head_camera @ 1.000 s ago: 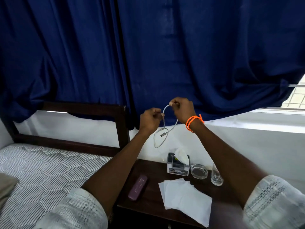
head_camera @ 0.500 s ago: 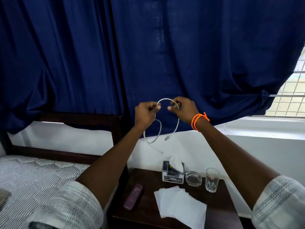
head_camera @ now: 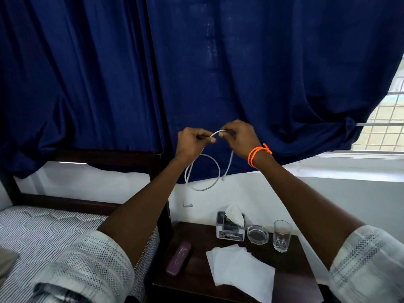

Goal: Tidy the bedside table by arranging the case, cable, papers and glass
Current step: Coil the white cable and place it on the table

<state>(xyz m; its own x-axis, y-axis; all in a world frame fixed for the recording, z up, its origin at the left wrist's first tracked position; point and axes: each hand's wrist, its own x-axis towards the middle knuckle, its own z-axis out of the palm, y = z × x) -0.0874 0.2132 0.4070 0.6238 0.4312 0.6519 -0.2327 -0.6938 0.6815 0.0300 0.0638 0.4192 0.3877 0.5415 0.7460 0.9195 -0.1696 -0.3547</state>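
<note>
Both my hands are raised in front of the blue curtain, well above the table. My left hand [head_camera: 192,143] and my right hand [head_camera: 239,137] each pinch the white cable [head_camera: 215,169], which arcs between them and hangs in a loop below, one end dangling by the wall. On the dark bedside table [head_camera: 196,278] lie a purple case [head_camera: 179,260] at the left, a spread stack of white papers [head_camera: 240,272] in the middle, and an upright drinking glass [head_camera: 282,236] at the back right.
A tissue box [head_camera: 230,228] and a glass ashtray [head_camera: 258,234] stand at the back of the table. The bed with a striped mattress [head_camera: 48,232] and dark headboard [head_camera: 109,156] is at the left. A window sill [head_camera: 349,171] runs to the right.
My hands have come closer together and the cable's hanging loop has grown wider. The view has tilted, so the table shows lower in the frame.
</note>
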